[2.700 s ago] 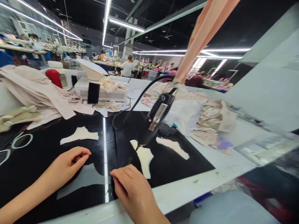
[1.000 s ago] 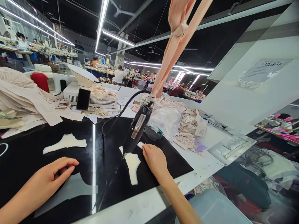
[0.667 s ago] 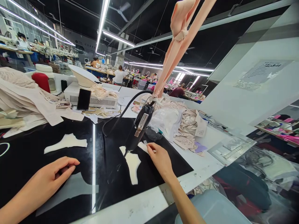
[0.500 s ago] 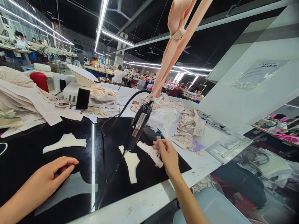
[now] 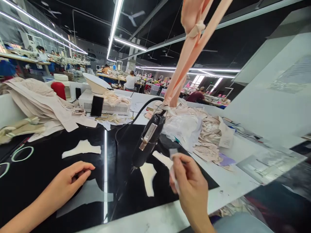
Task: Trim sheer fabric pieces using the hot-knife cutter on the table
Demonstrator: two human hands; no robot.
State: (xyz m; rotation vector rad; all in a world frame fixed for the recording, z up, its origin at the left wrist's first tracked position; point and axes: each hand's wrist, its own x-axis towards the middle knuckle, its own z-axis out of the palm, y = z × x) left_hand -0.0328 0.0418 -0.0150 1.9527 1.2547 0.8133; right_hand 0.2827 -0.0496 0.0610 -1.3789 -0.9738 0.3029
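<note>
My left hand (image 5: pixel 69 183) rests on the black table top (image 5: pixel 39 171), its bent fingers pinched on the edge of a black fabric piece (image 5: pixel 93 176). My right hand (image 5: pixel 190 189) is raised above the table's front edge and closed on a small cream fabric piece (image 5: pixel 173 173), which is blurred. A black hand-held tool (image 5: pixel 148 140) hangs tilted from a peach strap (image 5: pixel 191 48), its tip just over the table. Just right of that tip a cream cut piece (image 5: pixel 148 173) lies flat. Another (image 5: pixel 163 158) lies farther right, and a third (image 5: pixel 82 148) to the left.
A white machine (image 5: pixel 107 103) with a phone (image 5: pixel 97 105) leaning on it stands at the back. Beige fabric is stacked at the left (image 5: pixel 36 100), and lace pieces are heaped at the right (image 5: pixel 206 129). A red bottle (image 5: pixel 58 89) stands behind. Other people work at far tables.
My right hand moved from the near edge out to the cream piece right of the tool, picked it up and lifted it toward me. My left hand stayed put.
</note>
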